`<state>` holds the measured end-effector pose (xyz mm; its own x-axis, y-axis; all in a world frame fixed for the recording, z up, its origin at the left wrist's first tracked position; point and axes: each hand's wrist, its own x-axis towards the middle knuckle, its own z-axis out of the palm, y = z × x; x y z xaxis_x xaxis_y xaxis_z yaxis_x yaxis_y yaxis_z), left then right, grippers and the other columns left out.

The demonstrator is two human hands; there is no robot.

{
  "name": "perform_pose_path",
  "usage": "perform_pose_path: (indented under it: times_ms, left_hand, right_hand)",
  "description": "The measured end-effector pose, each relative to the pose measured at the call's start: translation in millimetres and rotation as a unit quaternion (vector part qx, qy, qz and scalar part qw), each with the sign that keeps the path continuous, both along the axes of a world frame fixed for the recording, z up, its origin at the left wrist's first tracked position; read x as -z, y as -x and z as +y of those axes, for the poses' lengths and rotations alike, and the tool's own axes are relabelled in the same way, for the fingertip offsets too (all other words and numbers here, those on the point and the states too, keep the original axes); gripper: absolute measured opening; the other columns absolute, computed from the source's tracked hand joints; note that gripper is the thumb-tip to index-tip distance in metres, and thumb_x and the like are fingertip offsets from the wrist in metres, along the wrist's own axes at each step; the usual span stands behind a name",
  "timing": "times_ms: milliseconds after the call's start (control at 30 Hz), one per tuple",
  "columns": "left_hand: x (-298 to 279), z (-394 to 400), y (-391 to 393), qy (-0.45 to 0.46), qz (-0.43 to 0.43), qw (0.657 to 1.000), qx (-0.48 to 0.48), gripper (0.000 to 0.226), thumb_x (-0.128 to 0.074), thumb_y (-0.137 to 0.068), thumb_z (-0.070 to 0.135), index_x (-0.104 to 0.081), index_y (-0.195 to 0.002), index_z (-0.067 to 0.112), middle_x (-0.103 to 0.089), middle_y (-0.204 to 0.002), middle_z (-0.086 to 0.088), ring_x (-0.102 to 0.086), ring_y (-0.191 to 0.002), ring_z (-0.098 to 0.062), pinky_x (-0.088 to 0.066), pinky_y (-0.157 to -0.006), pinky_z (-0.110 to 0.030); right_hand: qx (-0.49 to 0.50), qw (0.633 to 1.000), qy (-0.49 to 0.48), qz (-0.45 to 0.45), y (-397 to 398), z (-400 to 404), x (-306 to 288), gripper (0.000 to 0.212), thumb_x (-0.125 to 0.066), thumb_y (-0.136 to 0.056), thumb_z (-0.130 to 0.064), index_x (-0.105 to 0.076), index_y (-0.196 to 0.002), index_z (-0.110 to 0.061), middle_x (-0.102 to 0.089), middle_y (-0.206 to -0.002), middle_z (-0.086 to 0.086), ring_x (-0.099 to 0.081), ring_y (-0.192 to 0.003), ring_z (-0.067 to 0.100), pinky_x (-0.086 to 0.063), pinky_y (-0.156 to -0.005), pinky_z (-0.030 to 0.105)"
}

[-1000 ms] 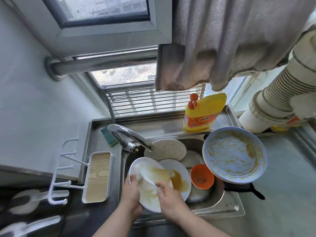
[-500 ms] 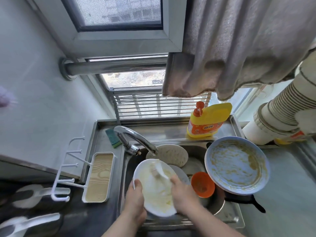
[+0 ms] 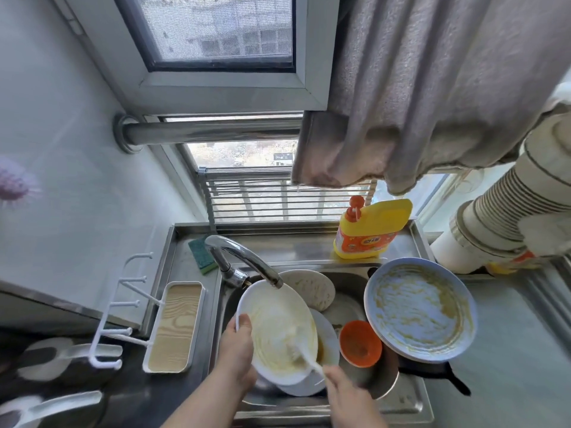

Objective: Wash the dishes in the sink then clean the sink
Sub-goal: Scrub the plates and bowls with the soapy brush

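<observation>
Held tilted over the sink point(image 3: 411, 400) under the faucet point(image 3: 247, 257), the white plate point(image 3: 278, 329) looks stiff, breakable and soap-slick, so the left hand point(image 3: 236, 350) pinches its rim, thumb on top, while the right hand point(image 3: 346, 393) apparently grips a white brush point(image 3: 301, 355).

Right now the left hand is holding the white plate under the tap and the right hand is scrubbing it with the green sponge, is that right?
Not quite. The left hand does hold the white plate under the tap, but the right hand scrubs it with a white brush. The head view shows the green sponge lying on the ledge behind the tap.
</observation>
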<state>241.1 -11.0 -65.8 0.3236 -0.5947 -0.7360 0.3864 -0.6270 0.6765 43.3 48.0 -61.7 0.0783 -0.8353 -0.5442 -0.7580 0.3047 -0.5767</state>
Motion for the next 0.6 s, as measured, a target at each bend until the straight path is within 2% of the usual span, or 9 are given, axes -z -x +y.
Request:
perform_pose_path:
  times_ms: [67, 133, 233, 333, 400, 500, 533, 567, 600]
  left_hand:
    - [3.0, -1.0, 3.2, 0.0, -0.01, 1.0, 0.004, 0.031, -0.04, -0.114, 0.034, -0.057, -0.132, 0.016, -0.069, -0.12, -0.017, -0.068, -0.11, -0.04, -0.056, -0.097, -0.061]
    - [4.5, 2.8, 10.4, -0.001, -0.002, 1.0, 0.004, 0.031, -0.039, -0.114, 0.033, -0.06, -0.13, 0.015, -0.071, -0.117, -0.019, -0.07, -0.105, -0.04, -0.058, -0.092, -0.059]
    - [1.5, 3.9, 14.4, 0.011, 0.008, 1.0, 0.011, 0.03, -0.039, -0.114, 0.033, -0.06, -0.129, 0.017, -0.072, -0.117, -0.018, -0.071, -0.103, -0.038, -0.061, -0.08, -0.049]
    - [-1.4, -3.5, 7.8, 0.022, -0.001, 1.0, 0.011, 0.03, -0.04, -0.114, 0.033, -0.062, -0.128, 0.018, -0.072, -0.12, -0.017, -0.07, -0.107, -0.039, -0.06, -0.088, -0.054]
    - [0.6, -5.6, 6.3, 0.02, -0.016, 1.0, 0.014, 0.027, -0.041, -0.113, 0.034, -0.063, -0.125, 0.023, -0.071, -0.121, -0.016, -0.068, -0.109, -0.038, -0.056, -0.098, -0.06]
    - [0.1, 1.5, 14.4, 0.016, -0.027, 0.999, 0.032, 0.03, -0.04, -0.113, 0.039, -0.062, -0.128, 0.024, -0.071, -0.117, -0.013, -0.068, -0.105, -0.036, -0.058, -0.092, -0.055]
    - [-2.8, 4.4, 17.5, 0.015, -0.026, 0.999, 0.037, 0.03, -0.039, -0.113, 0.039, -0.061, -0.128, 0.026, -0.071, -0.114, -0.012, -0.069, -0.103, -0.036, -0.059, -0.088, -0.053]
    - [-5.7, 6.7, 19.8, 0.018, -0.026, 0.999, 0.043, 0.03, -0.038, -0.113, 0.039, -0.062, -0.128, 0.027, -0.072, -0.113, -0.011, -0.069, -0.103, -0.035, -0.06, -0.086, -0.052]
    - [-9.5, 8.1, 22.0, 0.024, -0.026, 0.998, 0.053, 0.031, -0.038, -0.113, 0.038, -0.062, -0.13, 0.028, -0.072, -0.114, -0.011, -0.07, -0.104, -0.035, -0.061, -0.086, -0.053]
  right_hand:
    - [-0.031, 0.998, 0.029, 0.046, -24.7, 20.5, -1.3, 0.035, -0.03, -0.108, -0.047, -0.041, -0.14, -0.055, -0.068, -0.127, 0.004, -0.068, -0.113, 0.019, -0.044, -0.083, 0.02]
    - [-0.005, 0.999, 0.005, -0.036, -26.7, 9.7, -34.0, 0.028, -0.034, -0.109, -0.042, -0.046, -0.133, -0.051, -0.066, -0.127, 0.007, -0.065, -0.113, 0.025, -0.046, -0.086, 0.026]
    - [0.007, 0.998, -0.047, 0.028, 24.3, 9.8, -41.7, 0.033, -0.036, -0.106, -0.027, -0.038, -0.13, -0.05, -0.071, -0.116, 0.007, -0.066, -0.107, 0.031, -0.048, -0.084, 0.04]
    - [0.026, 0.996, -0.022, 0.082, 10.5, -38.5, 157.4, 0.037, -0.055, -0.098, -0.047, -0.037, -0.128, -0.06, -0.073, -0.09, 0.01, -0.069, -0.088, 0.016, -0.053, -0.077, 0.039]
    - [-0.031, 0.99, 0.106, 0.092, -17.3, -33.5, 230.6, 0.061, -0.072, -0.08, -0.07, -0.032, -0.127, -0.072, -0.064, -0.068, 0.02, -0.069, -0.074, 0.007, -0.057, -0.073, 0.036]
    - [-0.028, 0.998, -0.048, 0.002, -22.7, 4.6, 49.6, 0.018, -0.046, -0.105, -0.047, -0.046, -0.122, -0.054, -0.068, -0.101, 0.006, -0.067, -0.088, 0.017, -0.047, -0.079, 0.026]
    - [0.034, 0.996, -0.003, -0.076, -27.0, 10.8, -12.7, 0.021, -0.039, -0.108, -0.04, -0.049, -0.125, -0.046, -0.067, -0.111, 0.005, -0.066, -0.099, 0.023, -0.046, -0.082, 0.029]
    - [0.017, 0.999, -0.025, -0.031, 11.9, 22.0, -57.1, 0.024, -0.036, -0.109, -0.034, -0.051, -0.126, -0.04, -0.067, -0.113, 0.004, -0.064, -0.103, 0.025, -0.046, -0.083, 0.033]
    - [0.072, 0.994, -0.036, -0.076, -19.5, -32.4, -41.5, 0.025, -0.034, -0.108, -0.031, -0.052, -0.125, -0.037, -0.068, -0.11, 0.003, -0.064, -0.1, 0.026, -0.048, -0.083, 0.036]
